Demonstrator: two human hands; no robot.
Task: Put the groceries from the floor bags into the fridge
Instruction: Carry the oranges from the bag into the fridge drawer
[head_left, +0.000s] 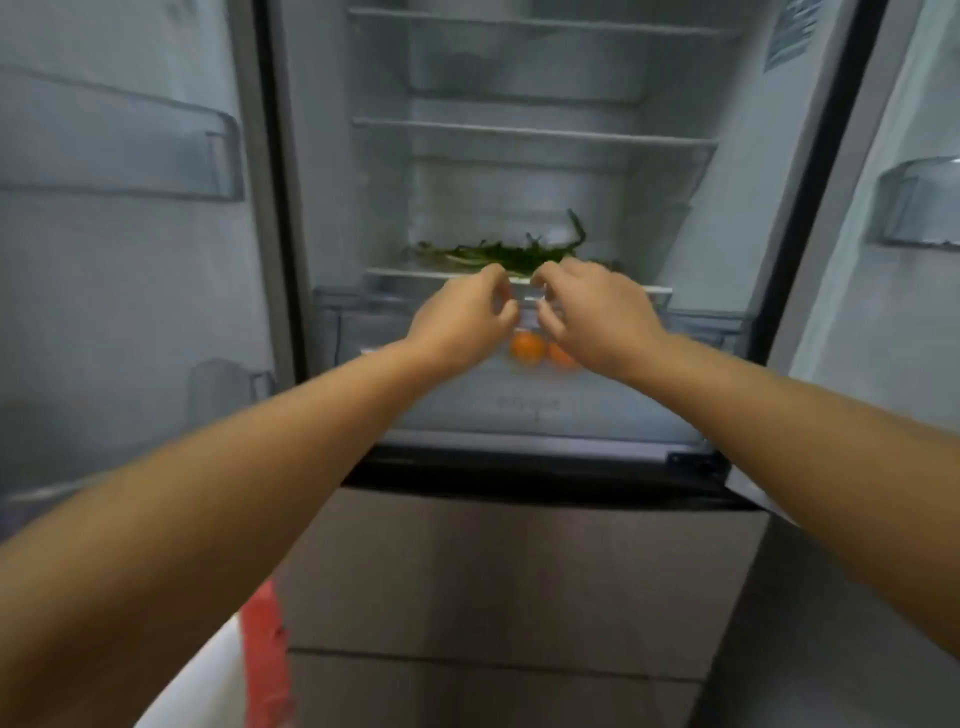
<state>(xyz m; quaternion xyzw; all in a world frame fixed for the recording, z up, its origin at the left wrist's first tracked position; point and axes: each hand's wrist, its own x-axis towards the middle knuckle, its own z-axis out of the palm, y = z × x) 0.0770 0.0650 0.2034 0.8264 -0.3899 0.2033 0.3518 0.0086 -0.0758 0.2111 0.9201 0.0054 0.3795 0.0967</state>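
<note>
1. Both fridge doors stand wide, and we face the fridge (322, 208) interior: bare upper shelves, leafy greens (509, 253) lying on the lowest shelf (395, 274), and two oranges (527, 347) showing through the clear crisper drawer (545, 410) beneath.
2. Our left hand (462, 317) and right hand (597, 317) reach in side by side at the shelf's front lip, fingers curled toward each other. The frame is blurred there, so we cannot tell whether they pinch the lip, some thin clear thing, or nothing.
3. If we are pulling the drawer or its cover, we judge that an uneven tug from two hands set so close together could skew it on its runners and jam it.
4. The greens lie close to the shelf's front; a knuckle brushing them could drag stalks over the edge.
5. The oranges sit loose, so a sharp pull may send them rolling.
6. A red and white bag (260, 649) lies low at our left on the floor; stepping back blind could crush what it holds.
</note>
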